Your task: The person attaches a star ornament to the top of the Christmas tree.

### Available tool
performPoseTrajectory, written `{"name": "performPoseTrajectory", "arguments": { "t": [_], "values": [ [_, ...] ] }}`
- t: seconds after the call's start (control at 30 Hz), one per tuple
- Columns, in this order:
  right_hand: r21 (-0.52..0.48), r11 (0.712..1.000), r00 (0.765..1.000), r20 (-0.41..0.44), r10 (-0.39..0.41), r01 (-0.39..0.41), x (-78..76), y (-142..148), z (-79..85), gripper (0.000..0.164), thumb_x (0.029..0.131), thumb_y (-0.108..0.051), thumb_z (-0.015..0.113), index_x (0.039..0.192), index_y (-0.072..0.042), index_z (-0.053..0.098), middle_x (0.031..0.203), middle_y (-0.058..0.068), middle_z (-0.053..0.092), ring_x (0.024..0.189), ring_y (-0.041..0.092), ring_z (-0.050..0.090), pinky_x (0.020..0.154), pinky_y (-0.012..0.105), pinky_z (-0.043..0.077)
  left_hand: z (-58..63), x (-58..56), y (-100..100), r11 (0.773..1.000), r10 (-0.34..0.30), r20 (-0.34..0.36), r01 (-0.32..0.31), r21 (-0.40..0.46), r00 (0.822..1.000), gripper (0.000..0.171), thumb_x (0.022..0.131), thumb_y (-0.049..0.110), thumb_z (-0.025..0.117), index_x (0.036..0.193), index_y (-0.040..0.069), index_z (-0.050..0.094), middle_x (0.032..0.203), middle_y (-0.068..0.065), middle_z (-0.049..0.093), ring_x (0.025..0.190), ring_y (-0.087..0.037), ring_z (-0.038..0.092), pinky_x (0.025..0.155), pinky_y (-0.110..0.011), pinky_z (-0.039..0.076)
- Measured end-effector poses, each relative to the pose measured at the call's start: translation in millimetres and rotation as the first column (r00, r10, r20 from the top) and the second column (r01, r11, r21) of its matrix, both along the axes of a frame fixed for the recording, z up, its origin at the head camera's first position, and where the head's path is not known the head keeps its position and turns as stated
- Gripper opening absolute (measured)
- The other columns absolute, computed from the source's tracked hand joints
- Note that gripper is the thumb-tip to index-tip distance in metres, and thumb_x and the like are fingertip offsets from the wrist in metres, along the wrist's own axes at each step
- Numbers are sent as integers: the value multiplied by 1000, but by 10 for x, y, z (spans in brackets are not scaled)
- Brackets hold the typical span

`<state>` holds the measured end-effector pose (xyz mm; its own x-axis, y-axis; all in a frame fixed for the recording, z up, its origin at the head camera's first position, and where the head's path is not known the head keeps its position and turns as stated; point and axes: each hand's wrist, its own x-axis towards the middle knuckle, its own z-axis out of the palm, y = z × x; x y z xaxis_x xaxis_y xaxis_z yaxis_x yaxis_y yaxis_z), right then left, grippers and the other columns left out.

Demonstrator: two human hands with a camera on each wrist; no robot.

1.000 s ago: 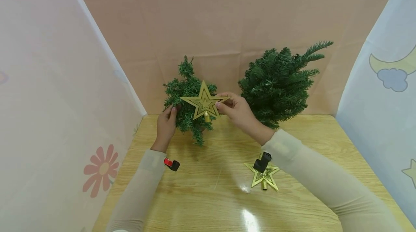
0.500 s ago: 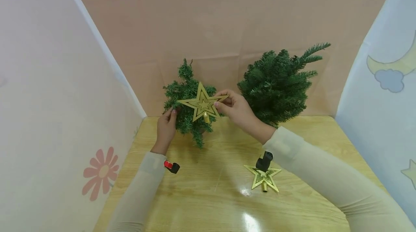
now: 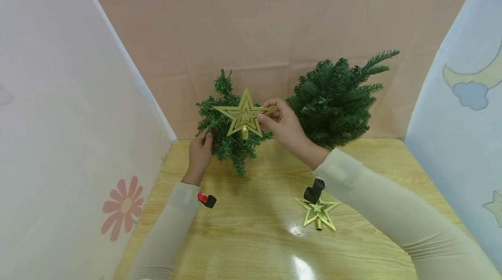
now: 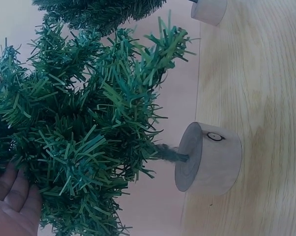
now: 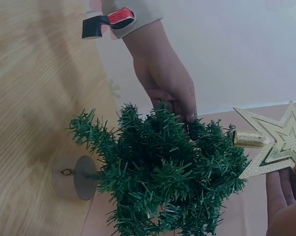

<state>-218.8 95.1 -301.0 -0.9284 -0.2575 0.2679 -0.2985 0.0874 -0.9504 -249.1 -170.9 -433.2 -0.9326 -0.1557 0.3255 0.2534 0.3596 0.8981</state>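
A gold star tree topper (image 3: pixel 245 116) is pinched by one point between the thumb and fingers of my right hand (image 3: pixel 288 127). It stands upright, its short tube pointing down, in front of the small artificial Christmas tree (image 3: pixel 225 145). My left hand (image 3: pixel 200 153) grips the tree's left side, with some fingertips hidden among the green needles. In the left wrist view, the tree rises from a round wooden base (image 4: pixel 214 160) on the table. Seen from the right wrist, the topper's tube (image 5: pixel 251 139) is beside the tree's upper part; whether they touch I cannot tell.
A fuller green tree (image 3: pixel 333 101) stands at the back right, its wooden base (image 4: pixel 209 10) visible in the left wrist view. Another gold star topper (image 3: pixel 318 214) lies on the wooden table (image 3: pixel 235 236), below my right forearm. Patterned cloth walls enclose both sides.
My right hand has raised the star topper slightly, after a small dip, and turned it more upright. The left hand keeps its grip on the small tree.
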Motion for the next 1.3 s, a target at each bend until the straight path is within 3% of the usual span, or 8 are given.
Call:
{"name": "performPoseTrajectory", "arguments": {
  "t": [0.13, 0.23, 0.33, 0.43, 0.53, 0.73, 0.97, 1.3],
  "values": [
    [-27, 1000, 1000, -10, -5, 5, -13, -30, 5, 25, 97, -13, 63, 116, -5, 50, 108, 18, 62, 97, 28, 65, 87, 39, 53, -19, -6, -16, 1000, 10, -2, -10, -1, 1000, 49, 104, 36, 46, 140, 2, 51, 121, -23, 62, 97, -30, 64, 72, -33, 49],
    [-29, 1000, 1000, -11, -2, 1, -19, -49, 13, 24, 96, -13, 62, 116, -5, 51, 108, 17, 61, 98, 28, 65, 87, 38, 53, -22, -3, -22, 1000, 11, -6, -11, -7, 1000, 49, 104, 36, 46, 140, 2, 51, 98, -23, 67, 72, -19, 63, 60, -31, 46],
    [-26, 1000, 1000, -9, 7, -7, -25, -60, 17, 23, 97, -12, 62, 116, -5, 51, 109, 17, 61, 100, 28, 64, 88, 39, 53, -24, 2, -18, 1000, 1, -2, -1, -3, 1000, 50, 104, 37, 46, 141, 3, 51, 60, -15, 55, 42, -8, 37, 44, -28, 36],
    [-28, 999, 1000, -10, 17, -17, -25, -70, 28, 24, 97, -11, 61, 117, -4, 50, 111, 17, 60, 103, 30, 63, 90, 41, 52, -23, 14, -7, 1000, -14, 2, 14, 2, 1000, 51, 105, 38, 45, 142, 4, 49, 45, -3, 41, 33, -1, 24, 37, -24, 29],
    [-24, 1000, 1000, -11, 16, -17, -23, -82, 45, 24, 98, -11, 59, 118, -4, 48, 114, 18, 57, 105, 31, 62, 91, 41, 51, 4, 39, 23, 1000, -10, -4, 10, 1, 1000, 49, 106, 33, 44, 143, 2, 48, 44, 4, 38, 32, 7, 20, 37, -23, 26],
    [-33, 999, 1000, -20, 15, -16, -34, -105, 76, 23, 100, -9, 55, 119, -3, 44, 116, 18, 53, 104, 29, 60, 91, 42, 51, 147, 121, 70, 1000, -13, 30, 13, 6, 999, 46, 107, 26, 42, 144, -2, 44, 46, 1, 38, 32, 3, 18, 39, -25, 26],
    [-38, 999, 999, -35, 26, -27, -71, -126, 118, 20, 102, -7, 50, 119, -3, 41, 119, 17, 54, 109, 31, 58, 94, 42, 49, 36, 24, -22, 999, -41, 17, 41, 20, 999, 54, 104, 42, 44, 144, 6, 48, 45, 3, 37, 33, -7, 24, 35, -25, 28],
    [-34, 999, 997, -68, 31, -33, -79, -155, 192, 20, 105, -12, 43, 122, -2, 38, 121, 20, 52, 111, 29, 58, 98, 45, 45, 43, 21, -56, 998, -57, 35, 57, 8, 998, 56, 103, 45, 44, 145, 7, 47, 45, 0, 39, 34, -9, 24, 37, -28, 29]
  ]
}}
